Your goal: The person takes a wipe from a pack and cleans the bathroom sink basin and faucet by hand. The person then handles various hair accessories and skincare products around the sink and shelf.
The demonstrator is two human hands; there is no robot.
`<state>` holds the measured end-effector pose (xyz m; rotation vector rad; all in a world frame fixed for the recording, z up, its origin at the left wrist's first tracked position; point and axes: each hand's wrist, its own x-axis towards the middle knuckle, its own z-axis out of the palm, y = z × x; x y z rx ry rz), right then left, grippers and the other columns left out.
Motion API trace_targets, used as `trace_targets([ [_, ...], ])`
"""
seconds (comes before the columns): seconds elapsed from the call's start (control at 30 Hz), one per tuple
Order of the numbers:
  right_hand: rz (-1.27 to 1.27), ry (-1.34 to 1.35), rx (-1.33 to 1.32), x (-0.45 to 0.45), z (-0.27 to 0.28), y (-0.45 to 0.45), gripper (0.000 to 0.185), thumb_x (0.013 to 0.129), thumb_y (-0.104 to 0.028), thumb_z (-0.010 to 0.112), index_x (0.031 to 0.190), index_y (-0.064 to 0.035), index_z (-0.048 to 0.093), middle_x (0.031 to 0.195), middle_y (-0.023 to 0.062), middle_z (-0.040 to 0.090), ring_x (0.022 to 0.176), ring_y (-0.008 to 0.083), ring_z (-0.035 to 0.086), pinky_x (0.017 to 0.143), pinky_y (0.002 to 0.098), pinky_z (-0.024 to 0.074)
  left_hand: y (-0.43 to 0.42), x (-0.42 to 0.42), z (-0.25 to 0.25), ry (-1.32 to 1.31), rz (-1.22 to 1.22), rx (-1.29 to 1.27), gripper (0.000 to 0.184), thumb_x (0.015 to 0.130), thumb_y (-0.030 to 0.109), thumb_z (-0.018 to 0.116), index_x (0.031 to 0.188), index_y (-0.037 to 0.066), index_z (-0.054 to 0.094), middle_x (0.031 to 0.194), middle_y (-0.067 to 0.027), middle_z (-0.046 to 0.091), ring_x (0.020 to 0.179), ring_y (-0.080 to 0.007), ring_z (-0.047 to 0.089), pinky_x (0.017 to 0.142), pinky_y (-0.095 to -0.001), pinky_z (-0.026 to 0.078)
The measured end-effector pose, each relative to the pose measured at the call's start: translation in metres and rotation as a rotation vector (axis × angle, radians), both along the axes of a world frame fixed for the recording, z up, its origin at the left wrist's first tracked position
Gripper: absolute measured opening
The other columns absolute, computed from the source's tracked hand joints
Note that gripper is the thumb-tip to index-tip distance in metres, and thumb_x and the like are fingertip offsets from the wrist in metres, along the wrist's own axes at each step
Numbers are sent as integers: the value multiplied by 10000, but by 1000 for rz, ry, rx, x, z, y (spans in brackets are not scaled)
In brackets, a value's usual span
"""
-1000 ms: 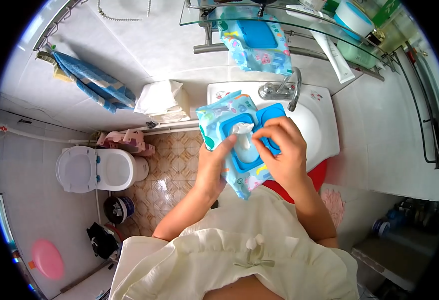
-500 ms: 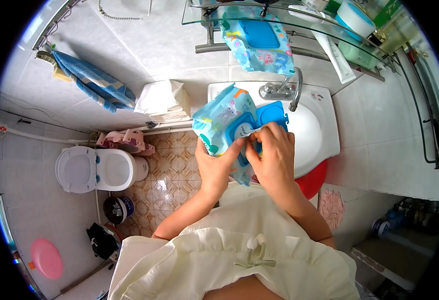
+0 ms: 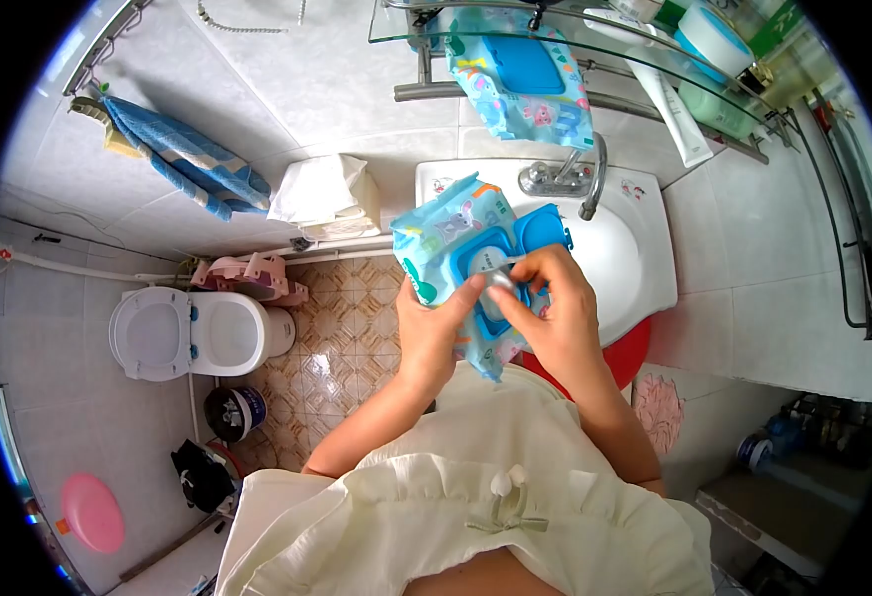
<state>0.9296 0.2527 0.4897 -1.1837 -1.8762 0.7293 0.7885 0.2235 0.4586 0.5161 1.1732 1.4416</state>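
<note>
A light blue wipes pack (image 3: 446,230) with printed animals is held tilted in front of the sink. Its blue lid (image 3: 543,230) stands flipped open on the right. My left hand (image 3: 430,333) grips the pack's lower left edge, thumb near the opening. My right hand (image 3: 563,310) is over the opening, fingers bent, with a small whitish piece (image 3: 499,281) at the fingertips, partly blurred. The piece looks like a seal or a bit of wipe; I cannot tell which.
Behind the pack is a white sink (image 3: 615,260) with a metal faucet (image 3: 595,179). A glass shelf (image 3: 555,40) above holds another wipes pack (image 3: 525,84) and tubes. A toilet (image 3: 229,332), blue towel (image 3: 183,159) and red basin (image 3: 630,355) are around.
My right hand pinched whitish material at the opening, then moved slightly right and down. The pack tilted up and then flattened a little, showing more of the opening's blue frame.
</note>
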Motion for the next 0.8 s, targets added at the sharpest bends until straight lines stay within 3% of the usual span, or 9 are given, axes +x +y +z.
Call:
trace_targets([
  [0.13,150,493,77,4,-5,1,160,765,53,621,874,6,514,861,76,523,776,160,500,714,270,410,4,-1,5,-86,-22,-35,442,762,234,720,1099,26,524,970,-70,621,808,-157,627,610,-296,527],
  [0.23,214,1051,-91,25,4,6,259,916,-245,467,999,-5,518,1024,117,520,959,188,508,888,340,409,5,-10,-2,-254,-76,-103,461,792,236,693,1161,41,497,1055,-91,600,913,-199,627,731,-363,544],
  [0.4,247,1294,-365,58,-2,28,393,929,-303,384,1200,-37,487,1223,136,532,1154,288,502,1012,578,336,8,-23,-24,-450,-73,-136,611,773,340,723,1239,60,444,1156,-105,567,1046,-244,578,889,-418,498],
  [0.5,157,1168,-496,66,-20,32,142,889,-197,441,923,-64,476,1083,146,561,1060,251,547,937,481,433,12,-29,-30,-463,-84,-201,555,761,224,719,1220,59,454,1139,-112,576,1015,-254,595,871,-442,509],
  [0.53,63,1018,-560,69,-30,33,117,857,-146,472,802,-97,381,956,130,565,909,199,570,843,361,472,13,-30,-31,-423,-106,-209,532,751,158,712,1207,56,460,1127,-115,581,996,-260,604,860,-454,515],
  [0.57,-37,849,-581,73,-53,34,100,836,-143,506,858,-82,431,890,104,570,794,156,553,761,285,464,14,-31,-34,-424,-105,-210,532,751,158,712,1207,56,460,1127,-115,581,996,-260,604,860,-454,515],
  [0.63,-85,550,-773,70,-77,35,160,826,-152,515,946,-45,509,914,103,578,832,148,568,754,292,475,15,-33,-45,-446,-136,-217,532,728,70,683,1217,55,473,1096,-115,603,1003,-273,598,923,-441,478],
  [0.7,137,372,-773,59,-106,35,326,843,-188,522,1104,5,534,956,115,595,867,154,575,816,294,453,13,-32,-53,-401,-128,-221,529,740,89,679,1222,53,465,1118,-117,590,1016,-268,591,923,-427,480],
  [0.8,175,440,-1041,21,-98,23,447,832,-294,609,1127,39,557,1023,106,621,899,162,587,809,294,454,12,-33,-65,-456,-152,-300,584,824,317,653,1286,57,408,1208,-125,541,1085,-267,550,961,-433,445],
])
